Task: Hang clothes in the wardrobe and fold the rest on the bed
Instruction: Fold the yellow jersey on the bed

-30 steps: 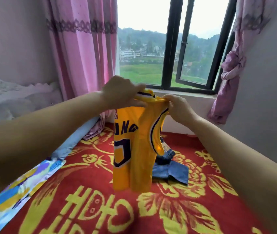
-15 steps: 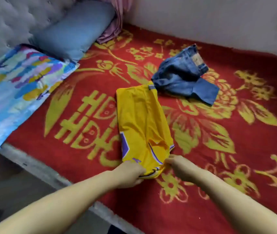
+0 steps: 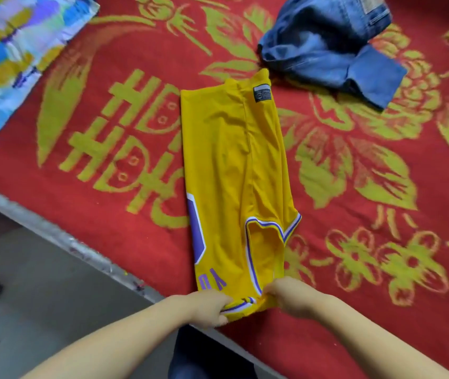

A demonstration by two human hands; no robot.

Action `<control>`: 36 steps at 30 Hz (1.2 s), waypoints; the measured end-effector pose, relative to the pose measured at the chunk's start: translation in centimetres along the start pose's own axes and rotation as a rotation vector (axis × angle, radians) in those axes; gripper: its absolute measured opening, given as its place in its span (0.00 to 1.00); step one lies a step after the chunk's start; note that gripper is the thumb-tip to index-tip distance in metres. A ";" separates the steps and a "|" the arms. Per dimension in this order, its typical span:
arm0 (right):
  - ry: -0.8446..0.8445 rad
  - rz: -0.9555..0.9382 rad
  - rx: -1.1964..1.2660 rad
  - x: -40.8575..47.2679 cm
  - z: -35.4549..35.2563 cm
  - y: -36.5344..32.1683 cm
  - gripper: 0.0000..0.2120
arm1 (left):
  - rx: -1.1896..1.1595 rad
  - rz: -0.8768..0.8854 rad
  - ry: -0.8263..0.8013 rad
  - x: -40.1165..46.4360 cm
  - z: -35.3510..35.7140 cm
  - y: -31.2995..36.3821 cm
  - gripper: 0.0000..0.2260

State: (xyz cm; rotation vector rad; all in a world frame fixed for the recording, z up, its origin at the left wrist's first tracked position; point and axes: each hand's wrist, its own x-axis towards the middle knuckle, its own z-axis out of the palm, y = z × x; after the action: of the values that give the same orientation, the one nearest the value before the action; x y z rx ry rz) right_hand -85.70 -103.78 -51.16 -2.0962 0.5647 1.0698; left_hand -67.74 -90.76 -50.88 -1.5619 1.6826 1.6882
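Hands at work on a bed: a yellow sleeveless basketball jersey with purple-and-white trim (image 3: 234,170) lies folded lengthwise on a red blanket patterned with yellow-green flowers and characters (image 3: 381,310), its shoulder end at the near edge of the bed. Left hand (image 3: 209,307) pinches the trimmed shoulder strap at that near end, fingers curled round the fabric; right hand (image 3: 291,296) grips the neighbouring strap just beside it, the two hands close together. Beyond the jersey's far hem, near but apart from it, sits a crumpled pair of blue denim jeans (image 3: 327,47). At upper left, a multicoloured blue, yellow and purple cloth (image 3: 7,50) covers the blanket's edge
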 end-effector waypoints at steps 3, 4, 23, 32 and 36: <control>0.102 0.039 0.060 1.7 -4.0 0.5 0.18 | -0.040 -0.076 0.082 0.5 -4.6 -1.8 0.09; 0.154 0.047 0.086 2.6 -5.5 0.8 0.18 | -0.081 -0.100 0.141 0.8 -6.3 -2.8 0.08; 0.383 0.036 -0.495 8.2 0.0 3.4 0.52 | 0.352 -0.284 0.544 8.4 1.1 -7.2 0.53; 0.173 0.113 -0.361 8.9 -3.6 2.7 0.38 | 0.321 -0.247 0.439 7.5 -1.4 -6.8 0.38; -0.211 0.136 -0.050 6.1 -6.2 0.6 0.27 | -0.036 -0.128 0.054 3.4 -3.7 -5.2 0.38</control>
State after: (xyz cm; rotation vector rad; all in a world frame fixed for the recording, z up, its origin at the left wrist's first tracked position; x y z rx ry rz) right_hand -79.39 -109.21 -53.89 -1.9777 0.5880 1.3758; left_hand -63.12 -94.05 -55.33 -1.7074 1.5490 1.6353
